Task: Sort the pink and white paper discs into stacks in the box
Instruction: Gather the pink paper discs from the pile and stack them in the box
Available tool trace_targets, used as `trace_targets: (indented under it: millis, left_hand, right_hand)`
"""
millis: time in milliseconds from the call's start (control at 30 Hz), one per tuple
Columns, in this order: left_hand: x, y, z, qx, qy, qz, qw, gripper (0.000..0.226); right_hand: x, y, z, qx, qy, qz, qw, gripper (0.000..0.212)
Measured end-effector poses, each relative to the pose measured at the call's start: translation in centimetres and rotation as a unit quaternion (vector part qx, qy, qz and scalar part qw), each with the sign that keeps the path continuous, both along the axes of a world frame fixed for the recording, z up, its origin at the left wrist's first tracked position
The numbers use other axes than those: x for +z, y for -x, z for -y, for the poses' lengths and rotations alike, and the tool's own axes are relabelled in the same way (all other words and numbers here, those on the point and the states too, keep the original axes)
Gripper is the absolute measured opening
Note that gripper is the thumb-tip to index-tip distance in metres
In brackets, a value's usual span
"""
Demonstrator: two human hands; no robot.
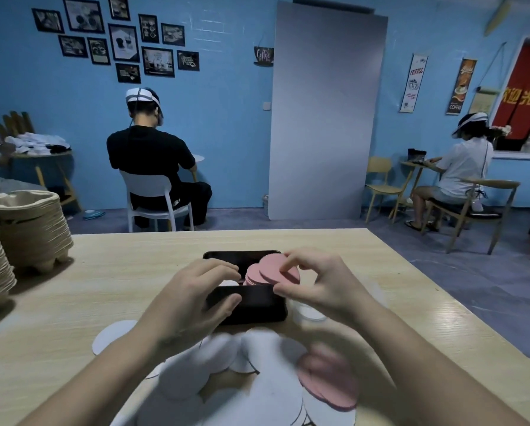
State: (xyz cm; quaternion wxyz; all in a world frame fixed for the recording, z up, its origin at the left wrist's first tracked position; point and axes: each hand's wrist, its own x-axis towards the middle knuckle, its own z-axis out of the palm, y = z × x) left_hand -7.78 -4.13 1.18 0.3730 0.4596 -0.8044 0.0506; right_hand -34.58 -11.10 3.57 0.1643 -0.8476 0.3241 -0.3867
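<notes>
1. Pink paper discs (pixel 276 269) lie fanned over the right side of the black box (pixel 242 255). The right hand (pixel 315 284) pinches their edge, probably to square them into a stack.
2. The left hand (pixel 193 296) grips the box's near wall, thumb outside, likely steadying it.
3. A white disc (pixel 228 283) shows in the box's left side.
4. Loose discs (pixel 257 379), white and pink, lie unsorted on the wooden table (pixel 104 287), nearer the person.
</notes>
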Motion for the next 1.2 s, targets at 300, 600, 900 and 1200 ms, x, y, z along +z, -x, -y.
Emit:
trace_targets:
  millis: [300, 600, 900, 1200]
  left_hand:
    - [-3.1, -1.1, 1.1, 0.061, 0.006, 0.053, 0.997, 0.043]
    - [-3.3, -1.6, 0.4, 0.039, -0.045, 0.012, 0.998, 0.046]
    - [-3.4, -1.7, -0.2, 0.032, -0.036, -0.012, 0.999, 0.042]
    - [-2.9, -0.6, -0.6, 0.022, 0.006, -0.013, 1.000, 0.039]
  right_hand:
    - [0.1, -2.8, 5.0, -0.080, -0.023, -0.104, 0.991, 0.045]
    - [-0.5, -5.2, 5.9, -0.193, -0.013, -0.209, 0.959, 0.056]
    - [-0.5, -5.5, 5.9, -0.182, -0.090, -0.199, 0.959, 0.031]
    - [-0.4, -2.9, 3.1, -0.144, -0.047, -0.044, 0.987, 0.017]
